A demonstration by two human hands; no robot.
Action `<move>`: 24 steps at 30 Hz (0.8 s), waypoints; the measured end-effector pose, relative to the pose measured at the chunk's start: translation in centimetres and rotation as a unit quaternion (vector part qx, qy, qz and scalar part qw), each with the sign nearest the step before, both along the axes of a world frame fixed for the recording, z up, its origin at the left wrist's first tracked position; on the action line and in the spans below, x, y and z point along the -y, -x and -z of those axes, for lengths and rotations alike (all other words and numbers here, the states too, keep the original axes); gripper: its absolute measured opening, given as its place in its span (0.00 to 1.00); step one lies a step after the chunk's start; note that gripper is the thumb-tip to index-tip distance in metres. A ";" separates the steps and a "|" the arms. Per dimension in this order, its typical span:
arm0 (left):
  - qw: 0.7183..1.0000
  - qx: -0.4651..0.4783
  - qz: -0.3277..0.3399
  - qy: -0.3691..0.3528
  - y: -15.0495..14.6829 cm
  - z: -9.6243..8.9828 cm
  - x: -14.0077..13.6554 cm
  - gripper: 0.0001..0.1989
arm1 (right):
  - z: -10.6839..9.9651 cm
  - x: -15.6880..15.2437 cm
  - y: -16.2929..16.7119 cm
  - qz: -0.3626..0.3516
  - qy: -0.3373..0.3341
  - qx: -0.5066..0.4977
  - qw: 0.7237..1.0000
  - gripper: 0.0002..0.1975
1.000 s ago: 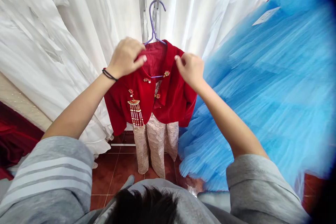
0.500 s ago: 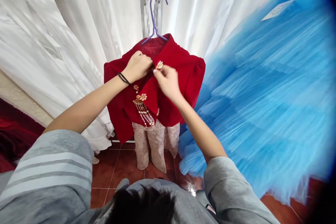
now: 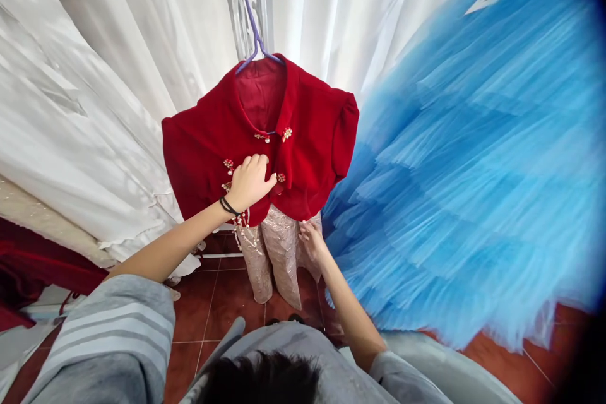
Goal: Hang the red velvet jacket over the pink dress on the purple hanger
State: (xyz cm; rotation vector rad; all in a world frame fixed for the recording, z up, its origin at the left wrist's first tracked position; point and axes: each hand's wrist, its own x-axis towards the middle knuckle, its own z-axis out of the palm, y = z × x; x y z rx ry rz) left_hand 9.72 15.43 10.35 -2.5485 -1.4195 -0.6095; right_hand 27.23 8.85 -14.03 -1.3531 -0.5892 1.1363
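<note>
A red velvet jacket (image 3: pixel 312 120) with a stand collar hangs on a purple hanger (image 3: pixel 255 25). Jewelled flower clasps (image 3: pixel 287 134) dot its front, and the front edges meet at the neck. My left hand (image 3: pixel 250 182) is closed on the jacket's front, fingers curled into the cloth beside a lower clasp (image 3: pixel 281 178). A beaded tassel (image 3: pixel 246 233) dangles behind that wrist, partly covered by it. At the hem on the right is my right hand (image 3: pixel 313 241), its loosely bent fingers apart and the fingertips by the cloth's edge.
Behind the jacket hang white drapes (image 3: pixel 322 6) and a metal stand (image 3: pixel 234 0). A full blue tulle dress (image 3: pixel 454 158) fills the right side. Pale pink shiny fabric (image 3: pixel 279 252) hangs beneath the jacket, above a red tiled floor (image 3: pixel 199 309). Dark red fabric (image 3: pixel 38 259) lies at left.
Both hands have left the collar clasp: my left hand moved down the front, my right hand down to the hem. The collar now shows closed at the neck, and the jacket appears further left.
</note>
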 end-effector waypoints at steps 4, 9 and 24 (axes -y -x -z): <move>0.993 0.057 0.018 0.097 -0.9 -0.5 0.5 0.17 | -1.5 -1.3 -0.6 -0.011 -0.053 -0.137 0.989 0.14; 0.997 0.037 -0.031 0.063 -2.8 -1.1 1.1 0.16 | -2.7 1.2 2.5 -0.108 -0.078 -0.249 0.959 0.19; 0.985 0.166 -0.028 -0.027 6.8 -2.2 -2.4 0.15 | -7.9 0.8 1.0 -0.137 0.137 0.378 0.905 0.11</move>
